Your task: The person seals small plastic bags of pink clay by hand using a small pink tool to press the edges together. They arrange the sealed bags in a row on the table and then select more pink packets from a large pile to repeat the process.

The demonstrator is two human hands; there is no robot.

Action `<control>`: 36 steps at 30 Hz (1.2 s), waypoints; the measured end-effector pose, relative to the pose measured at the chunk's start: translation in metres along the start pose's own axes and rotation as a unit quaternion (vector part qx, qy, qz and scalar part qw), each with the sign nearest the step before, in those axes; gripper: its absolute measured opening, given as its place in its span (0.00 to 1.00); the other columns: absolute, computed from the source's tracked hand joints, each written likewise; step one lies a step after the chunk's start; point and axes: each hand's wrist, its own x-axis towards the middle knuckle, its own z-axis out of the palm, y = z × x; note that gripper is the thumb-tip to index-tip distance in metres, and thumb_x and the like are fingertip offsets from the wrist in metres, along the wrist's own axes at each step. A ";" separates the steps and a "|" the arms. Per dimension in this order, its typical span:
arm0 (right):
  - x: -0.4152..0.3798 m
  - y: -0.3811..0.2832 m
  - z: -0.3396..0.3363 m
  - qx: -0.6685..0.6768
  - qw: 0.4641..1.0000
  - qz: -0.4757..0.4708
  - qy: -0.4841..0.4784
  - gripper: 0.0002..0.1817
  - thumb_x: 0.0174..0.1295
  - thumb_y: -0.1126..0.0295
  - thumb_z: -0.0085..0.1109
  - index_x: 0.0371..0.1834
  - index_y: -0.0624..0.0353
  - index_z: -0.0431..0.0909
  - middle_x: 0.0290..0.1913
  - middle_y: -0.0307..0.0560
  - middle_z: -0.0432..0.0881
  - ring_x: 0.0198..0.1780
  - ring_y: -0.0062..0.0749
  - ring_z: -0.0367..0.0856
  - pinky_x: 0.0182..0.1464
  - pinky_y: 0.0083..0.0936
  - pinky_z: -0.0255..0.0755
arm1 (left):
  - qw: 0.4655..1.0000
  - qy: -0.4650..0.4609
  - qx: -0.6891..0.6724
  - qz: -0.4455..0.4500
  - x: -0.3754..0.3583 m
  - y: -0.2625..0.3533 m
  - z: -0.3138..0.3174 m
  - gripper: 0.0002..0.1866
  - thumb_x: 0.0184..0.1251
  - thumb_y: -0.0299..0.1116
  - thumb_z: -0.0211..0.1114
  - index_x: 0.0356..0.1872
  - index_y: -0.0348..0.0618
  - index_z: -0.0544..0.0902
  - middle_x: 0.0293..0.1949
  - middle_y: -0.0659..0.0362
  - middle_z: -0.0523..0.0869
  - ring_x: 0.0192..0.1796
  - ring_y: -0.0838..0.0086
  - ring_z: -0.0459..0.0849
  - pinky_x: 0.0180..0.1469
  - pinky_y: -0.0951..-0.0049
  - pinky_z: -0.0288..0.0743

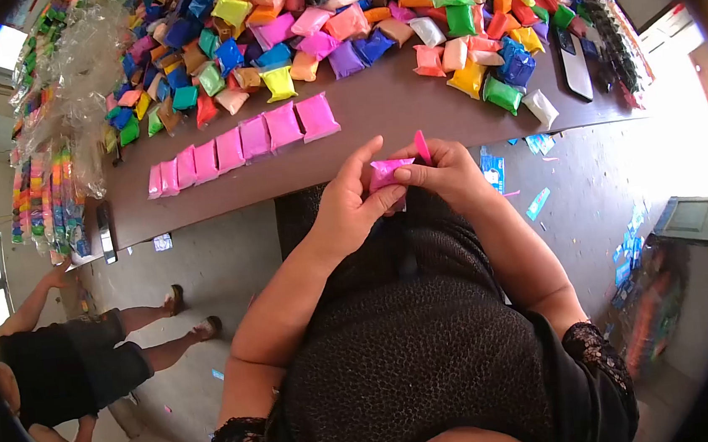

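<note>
Both of my hands meet just in front of the table edge, around a small bright pink packet [388, 172]. My left hand [354, 197] grips its left side, with the thumb below and the index finger raised. The thumb and fingers of my right hand [449, 177] pinch the packet's right end. A thin pink strip [421, 146] sticks up from between the right fingers; its kind cannot be made out. On the table beyond, several pink packets [230, 149] lie side by side in a slanting row, the larger ones toward the right.
A big heap of coloured packets [346, 58] covers the table's [394, 104] far side. Clear plastic bags [96, 62] are piled at the left. A phone [574, 65] lies at the right. Blue wrapper scraps [538, 203] litter the floor. Another person [72, 363] stands at the left.
</note>
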 end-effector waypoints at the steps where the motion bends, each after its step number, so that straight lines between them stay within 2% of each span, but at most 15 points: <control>1: -0.002 0.000 0.001 -0.012 1.000 -0.006 0.020 0.14 0.65 0.70 0.65 0.50 0.64 0.81 0.41 0.45 0.85 0.42 0.23 0.83 0.47 0.16 0.76 | 1.000 0.013 0.014 0.020 -0.001 0.001 0.002 0.30 0.72 0.31 0.63 0.71 0.45 0.62 0.45 0.57 0.82 0.43 0.75 0.84 0.48 0.74 0.80; 3: 0.004 0.004 0.000 -0.024 0.999 -0.013 0.039 0.13 0.64 0.70 0.66 0.49 0.65 0.82 0.40 0.44 0.85 0.40 0.22 0.82 0.46 0.16 0.76 | 0.998 0.027 0.030 0.041 0.005 -0.006 -0.003 0.28 0.72 0.30 0.63 0.70 0.42 0.64 0.44 0.58 0.82 0.41 0.76 0.83 0.46 0.77 0.80; 6: 0.004 -0.003 0.002 0.052 0.997 0.006 0.053 0.14 0.62 0.70 0.68 0.47 0.68 0.82 0.39 0.42 0.85 0.41 0.23 0.82 0.46 0.21 0.76 | 0.999 0.001 0.005 -0.043 0.007 0.002 -0.004 0.21 0.71 0.30 0.64 0.62 0.38 0.73 0.41 0.59 0.83 0.38 0.79 0.83 0.43 0.78 0.79; 9: 0.004 -0.001 -0.001 0.030 0.993 0.078 0.078 0.14 0.62 0.70 0.68 0.47 0.67 0.82 0.39 0.42 0.85 0.41 0.22 0.81 0.46 0.21 0.76 | 0.998 0.025 0.006 -0.049 0.006 0.012 -0.002 0.13 0.70 0.30 0.65 0.52 0.37 0.79 0.37 0.61 0.84 0.35 0.81 0.82 0.38 0.79 0.78; 11: 0.004 0.002 0.004 0.026 0.998 -0.014 0.055 0.15 0.61 0.69 0.69 0.48 0.66 0.82 0.40 0.42 0.85 0.41 0.22 0.81 0.46 0.20 0.76 | 0.990 0.037 0.131 -0.039 0.005 0.019 -0.003 0.11 0.68 0.31 0.68 0.47 0.37 0.82 0.32 0.63 0.84 0.32 0.83 0.81 0.36 0.79 0.77; 14: 0.002 0.002 0.004 -0.013 0.999 -0.001 0.036 0.16 0.61 0.69 0.69 0.49 0.66 0.82 0.42 0.43 0.85 0.43 0.22 0.81 0.47 0.19 0.76 | 0.968 0.045 0.247 0.007 0.002 0.016 -0.006 0.11 0.65 0.31 0.70 0.44 0.37 0.83 0.30 0.64 0.84 0.30 0.84 0.80 0.34 0.80 0.76; 18: 0.002 0.000 0.005 0.033 0.997 0.049 0.053 0.16 0.62 0.69 0.69 0.50 0.66 0.82 0.36 0.38 0.84 0.36 0.18 0.78 0.38 0.15 0.73 | 0.975 0.063 0.212 -0.034 -0.001 0.023 -0.004 0.13 0.63 0.31 0.71 0.45 0.36 0.84 0.29 0.65 0.84 0.30 0.85 0.80 0.34 0.80 0.76; 20: 0.001 0.000 0.002 0.041 0.994 0.093 0.052 0.15 0.63 0.68 0.68 0.49 0.64 0.83 0.28 0.33 0.79 0.26 0.14 0.70 0.27 0.13 0.62 | 0.977 0.084 0.197 -0.018 -0.002 0.025 -0.002 0.13 0.63 0.31 0.71 0.46 0.36 0.84 0.31 0.64 0.84 0.32 0.85 0.80 0.35 0.80 0.76; 21: 0.001 0.002 0.004 0.043 0.993 0.092 0.055 0.15 0.63 0.68 0.68 0.49 0.64 0.83 0.28 0.33 0.79 0.26 0.14 0.70 0.27 0.13 0.62 | 0.977 0.081 0.197 -0.018 -0.003 0.024 -0.002 0.13 0.63 0.31 0.71 0.46 0.36 0.84 0.31 0.64 0.84 0.32 0.85 0.80 0.35 0.80 0.76; 23: 0.001 0.007 0.008 0.072 0.991 0.075 0.088 0.14 0.64 0.67 0.67 0.49 0.64 0.83 0.24 0.29 0.74 0.22 0.12 0.62 0.23 0.13 0.52 | 0.960 0.095 0.262 0.040 -0.003 0.020 -0.002 0.17 0.63 0.31 0.72 0.50 0.35 0.82 0.34 0.63 0.85 0.34 0.85 0.80 0.37 0.81 0.76; 27: 0.000 0.011 0.008 0.107 0.987 0.077 0.095 0.14 0.64 0.67 0.67 0.49 0.63 0.84 0.23 0.29 0.74 0.22 0.12 0.64 0.24 0.13 0.55 | 0.960 0.103 0.232 0.115 0.000 0.012 0.000 0.21 0.63 0.31 0.72 0.55 0.36 0.80 0.36 0.62 0.85 0.35 0.85 0.80 0.37 0.82 0.76; 30: -0.003 0.003 0.012 0.082 0.991 0.090 0.062 0.17 0.67 0.64 0.64 0.53 0.62 0.82 0.26 0.30 0.75 0.23 0.12 0.64 0.24 0.13 0.57 | 0.984 0.087 0.151 0.015 -0.003 0.010 -0.002 0.21 0.64 0.33 0.70 0.57 0.36 0.79 0.40 0.59 0.87 0.35 0.78 0.84 0.40 0.76 0.78; 32: -0.005 -0.002 0.017 -0.009 0.994 0.068 0.088 0.17 0.71 0.61 0.58 0.54 0.62 0.80 0.30 0.33 0.76 0.26 0.13 0.66 0.27 0.13 0.60 | 0.990 0.119 0.062 -0.031 -0.004 0.017 0.000 0.19 0.66 0.32 0.69 0.55 0.36 0.80 0.37 0.61 0.85 0.32 0.82 0.81 0.34 0.80 0.77; 35: -0.017 0.005 0.006 -0.015 0.993 0.022 0.113 0.16 0.74 0.61 0.53 0.52 0.62 0.79 0.33 0.35 0.77 0.30 0.13 0.67 0.31 0.13 0.62 | 0.988 0.127 0.071 -0.043 -0.006 0.020 -0.005 0.17 0.67 0.31 0.68 0.54 0.36 0.80 0.33 0.63 0.83 0.29 0.86 0.78 0.28 0.84 0.73; 36: -0.023 0.000 0.003 -0.033 0.994 0.019 0.105 0.13 0.74 0.63 0.52 0.47 0.63 0.79 0.33 0.37 0.78 0.34 0.16 0.71 0.35 0.16 0.67 | 0.988 0.125 0.074 -0.047 -0.006 0.019 -0.005 0.17 0.67 0.31 0.68 0.54 0.36 0.80 0.33 0.63 0.83 0.29 0.86 0.78 0.28 0.84 0.73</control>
